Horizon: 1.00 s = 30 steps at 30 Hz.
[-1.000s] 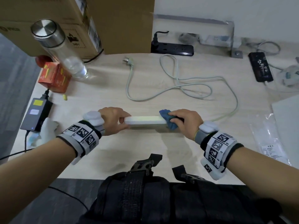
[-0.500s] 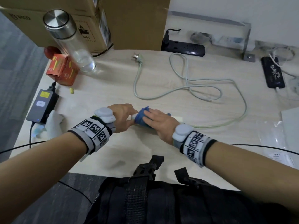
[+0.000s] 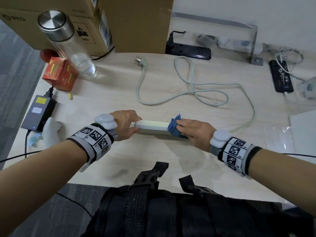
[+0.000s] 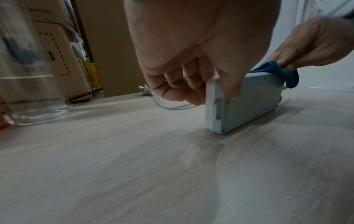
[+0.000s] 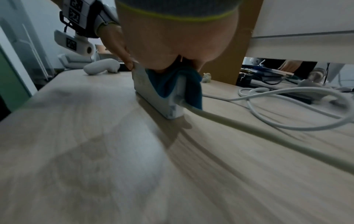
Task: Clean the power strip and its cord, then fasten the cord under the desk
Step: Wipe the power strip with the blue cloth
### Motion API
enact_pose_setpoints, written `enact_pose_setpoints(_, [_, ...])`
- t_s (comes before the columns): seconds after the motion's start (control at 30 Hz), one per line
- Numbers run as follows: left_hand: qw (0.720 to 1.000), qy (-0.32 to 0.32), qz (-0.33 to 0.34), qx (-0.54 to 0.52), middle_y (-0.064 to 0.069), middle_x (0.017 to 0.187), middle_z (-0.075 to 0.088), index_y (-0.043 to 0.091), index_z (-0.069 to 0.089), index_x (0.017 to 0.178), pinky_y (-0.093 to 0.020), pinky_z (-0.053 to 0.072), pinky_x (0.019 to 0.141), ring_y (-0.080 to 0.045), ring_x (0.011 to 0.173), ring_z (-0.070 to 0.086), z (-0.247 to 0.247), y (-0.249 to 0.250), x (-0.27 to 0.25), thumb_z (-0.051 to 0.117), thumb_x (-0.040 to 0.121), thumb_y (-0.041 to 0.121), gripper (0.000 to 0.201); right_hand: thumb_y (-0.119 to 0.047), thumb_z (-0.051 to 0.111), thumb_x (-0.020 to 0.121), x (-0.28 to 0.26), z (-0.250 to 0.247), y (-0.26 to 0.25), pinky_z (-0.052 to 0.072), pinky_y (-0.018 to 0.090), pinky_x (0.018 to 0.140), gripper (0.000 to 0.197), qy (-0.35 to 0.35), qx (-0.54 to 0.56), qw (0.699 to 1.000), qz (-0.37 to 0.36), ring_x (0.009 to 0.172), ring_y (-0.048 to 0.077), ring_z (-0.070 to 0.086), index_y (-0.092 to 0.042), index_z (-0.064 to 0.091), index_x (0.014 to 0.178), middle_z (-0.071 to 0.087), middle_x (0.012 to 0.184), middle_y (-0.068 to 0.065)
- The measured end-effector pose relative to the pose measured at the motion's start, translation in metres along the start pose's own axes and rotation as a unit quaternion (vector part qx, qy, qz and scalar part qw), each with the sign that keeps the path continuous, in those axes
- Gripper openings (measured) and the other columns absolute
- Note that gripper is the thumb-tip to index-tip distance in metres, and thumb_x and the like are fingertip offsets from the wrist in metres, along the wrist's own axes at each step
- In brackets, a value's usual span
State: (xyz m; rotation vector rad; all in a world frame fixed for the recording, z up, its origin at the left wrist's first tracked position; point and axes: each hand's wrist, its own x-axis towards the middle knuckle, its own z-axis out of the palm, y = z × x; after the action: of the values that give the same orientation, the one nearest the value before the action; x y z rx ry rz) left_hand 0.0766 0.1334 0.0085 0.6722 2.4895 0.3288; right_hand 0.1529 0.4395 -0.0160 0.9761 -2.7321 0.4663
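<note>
The white power strip (image 3: pixel 151 126) stands on its long edge on the desk, seen close in the left wrist view (image 4: pixel 247 100) and the right wrist view (image 5: pixel 162 103). My left hand (image 3: pixel 125 124) grips its left end, thumb on the near face and fingers behind. My right hand (image 3: pixel 193 130) presses a blue cloth (image 3: pixel 174 128) folded over the strip's right end, where the pale cord (image 5: pixel 249 127) leaves it. The cord (image 3: pixel 193 93) loops across the desk to its plug (image 3: pixel 139 61).
A glass bottle (image 3: pixel 68 43) with a steel cap, a red carton (image 3: pixel 59 73) and cardboard boxes (image 3: pixel 133 23) stand at the back left. A black adapter (image 3: pixel 39 112) and white tissue (image 3: pixel 51 130) lie left. Black power strips (image 3: pixel 189 51) lie behind.
My right hand slid the cloth from the strip's left end, next to my left hand, back to its right end. The left hand kept its hold.
</note>
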Motion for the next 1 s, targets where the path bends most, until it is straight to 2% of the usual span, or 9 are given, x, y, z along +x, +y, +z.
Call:
enact_pose_setpoints(0.07, [1.000, -0.007, -0.002, 0.001, 0.016, 0.109, 0.057, 0.036, 0.062, 0.109, -0.036, 0.048, 0.077, -0.017, 0.085, 0.055, -0.003, 0.001, 0.001, 0.058, 0.088, 0.042, 0.022, 0.007, 0.089, 0.050, 0.015, 0.002, -0.011, 0.060, 0.035, 0.059, 0.041, -0.002, 0.018, 1.000, 0.002, 0.083, 0.028, 0.072, 0.000, 0.075, 0.089, 0.073, 0.099, 0.013])
enact_pose_setpoints(0.2, [1.000, -0.006, 0.008, 0.016, 0.014, 0.108, 0.058, 0.035, 0.063, 0.108, -0.034, 0.046, 0.073, -0.015, 0.079, 0.051, -0.002, 0.002, 0.003, 0.058, 0.088, 0.045, 0.023, 0.008, 0.087, 0.050, 0.046, 0.016, -0.041, 0.058, 0.033, 0.052, 0.041, -0.011, 0.044, 0.999, 0.000, 0.080, 0.029, 0.071, 0.001, 0.073, 0.087, 0.072, 0.096, 0.015])
enact_pose_setpoints(0.3, [1.000, 0.005, 0.007, 0.024, 0.013, 0.104, 0.059, 0.030, 0.063, 0.104, -0.033, 0.047, 0.067, -0.017, 0.074, 0.053, 0.002, -0.002, 0.003, 0.057, 0.087, 0.049, 0.026, 0.013, 0.085, 0.043, 0.078, 0.036, -0.063, 0.057, 0.037, 0.048, 0.042, -0.023, 0.066, 0.998, 0.002, 0.074, 0.034, 0.070, 0.005, 0.071, 0.082, 0.070, 0.089, 0.021])
enact_pose_setpoints(0.4, [0.999, 0.015, 0.004, 0.032, 0.016, 0.104, 0.060, 0.031, 0.062, 0.105, -0.033, 0.048, 0.065, -0.018, 0.077, 0.058, 0.006, -0.007, 0.004, 0.056, 0.085, 0.054, 0.031, 0.012, 0.083, 0.051, 0.084, 0.038, -0.063, 0.057, 0.040, 0.051, 0.035, -0.045, 0.086, 0.995, 0.004, 0.075, 0.035, 0.069, 0.004, 0.071, 0.083, 0.069, 0.091, 0.020])
enact_pose_setpoints(0.5, [1.000, 0.007, 0.002, 0.013, 0.021, 0.102, 0.055, 0.043, 0.059, 0.107, -0.032, 0.045, 0.067, -0.015, 0.079, 0.056, 0.006, -0.008, 0.003, 0.055, 0.086, 0.053, 0.024, 0.001, 0.091, 0.049, 0.048, 0.020, -0.040, 0.060, 0.035, 0.058, 0.041, -0.009, 0.068, 0.998, 0.012, 0.079, 0.028, 0.072, -0.004, 0.076, 0.087, 0.074, 0.096, 0.013])
enact_pose_setpoints(0.57, [1.000, 0.008, 0.011, 0.012, 0.021, 0.102, 0.055, 0.045, 0.059, 0.106, -0.030, 0.042, 0.067, -0.014, 0.080, 0.055, 0.006, -0.007, 0.003, 0.056, 0.086, 0.049, 0.021, 0.000, 0.092, 0.051, 0.018, 0.004, -0.019, 0.060, 0.036, 0.062, 0.042, 0.015, 0.072, 0.997, 0.021, 0.082, 0.028, 0.073, -0.005, 0.077, 0.090, 0.074, 0.100, 0.012])
enact_pose_setpoints(0.7, [1.000, 0.001, 0.006, 0.005, 0.021, 0.106, 0.056, 0.043, 0.060, 0.105, -0.032, 0.045, 0.071, -0.015, 0.086, 0.057, 0.005, -0.005, 0.003, 0.057, 0.086, 0.047, 0.019, 0.005, 0.091, 0.050, -0.009, -0.017, 0.005, 0.060, 0.038, 0.056, 0.045, -0.019, 0.035, 0.999, 0.015, 0.082, 0.029, 0.073, -0.003, 0.077, 0.091, 0.073, 0.102, 0.013])
enact_pose_setpoints(0.83, [1.000, -0.002, 0.007, 0.001, 0.019, 0.106, 0.057, 0.041, 0.061, 0.103, -0.036, 0.048, 0.074, -0.018, 0.090, 0.059, 0.004, -0.003, 0.004, 0.058, 0.086, 0.045, 0.017, 0.005, 0.092, 0.043, 0.005, -0.008, -0.004, 0.059, 0.035, 0.053, 0.046, -0.039, 0.011, 0.999, 0.006, 0.079, 0.027, 0.073, -0.003, 0.076, 0.086, 0.074, 0.097, 0.012])
enact_pose_setpoints(1.0, [1.000, 0.007, 0.013, 0.005, 0.015, 0.111, 0.058, 0.037, 0.063, 0.109, -0.032, 0.044, 0.073, -0.020, 0.093, 0.058, 0.004, -0.002, 0.005, 0.058, 0.087, 0.046, 0.024, 0.004, 0.087, 0.052, 0.055, 0.016, -0.045, 0.060, 0.033, 0.061, 0.037, -0.056, 0.051, 0.996, 0.053, 0.085, 0.027, 0.072, -0.003, 0.075, 0.087, 0.073, 0.099, 0.014])
